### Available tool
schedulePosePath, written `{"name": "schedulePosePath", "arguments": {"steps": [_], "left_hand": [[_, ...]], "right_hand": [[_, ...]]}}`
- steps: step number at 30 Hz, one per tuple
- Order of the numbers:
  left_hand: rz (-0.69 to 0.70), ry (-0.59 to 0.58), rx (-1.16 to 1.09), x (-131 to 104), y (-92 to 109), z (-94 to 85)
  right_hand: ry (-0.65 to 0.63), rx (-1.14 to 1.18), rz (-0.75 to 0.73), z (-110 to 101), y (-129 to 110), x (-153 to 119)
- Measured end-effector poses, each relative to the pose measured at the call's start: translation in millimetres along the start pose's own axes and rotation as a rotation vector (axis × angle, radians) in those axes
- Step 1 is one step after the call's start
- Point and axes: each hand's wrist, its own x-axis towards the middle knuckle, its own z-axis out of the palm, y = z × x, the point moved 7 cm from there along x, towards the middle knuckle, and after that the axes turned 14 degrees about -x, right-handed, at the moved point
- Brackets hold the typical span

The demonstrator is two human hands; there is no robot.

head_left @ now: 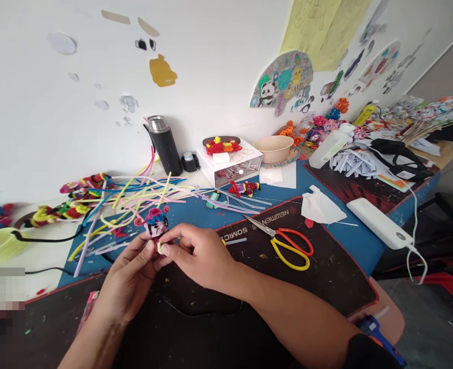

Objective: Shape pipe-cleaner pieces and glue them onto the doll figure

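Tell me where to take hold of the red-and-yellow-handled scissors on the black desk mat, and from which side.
Take the red-and-yellow-handled scissors by the two handle loops, coming from the right. They lie flat on the black desk mat with the metal blades pointing up-left toward the strips, and the loops face right with bare mat around them. The right hand is nearest, though both hands now hold the small pipe-cleaner figure.

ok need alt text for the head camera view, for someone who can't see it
Both hands, left hand and right hand, pinch a small pipe-cleaner figurine over a black desk mat. Red-and-yellow scissors lie to the right, and loose pipe cleaners sprawl behind on the blue table.
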Motion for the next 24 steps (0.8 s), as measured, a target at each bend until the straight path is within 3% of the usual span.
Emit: {"name": "schedulePosePath", "arguments": {"steps": [24], "left_hand": [[0.011, -0.053, 0.06, -2.9, 1.9, 8.8]], "right_hand": [[-0.018, 0.022, 0.015, -2.2, 3.1, -0.1]]}}
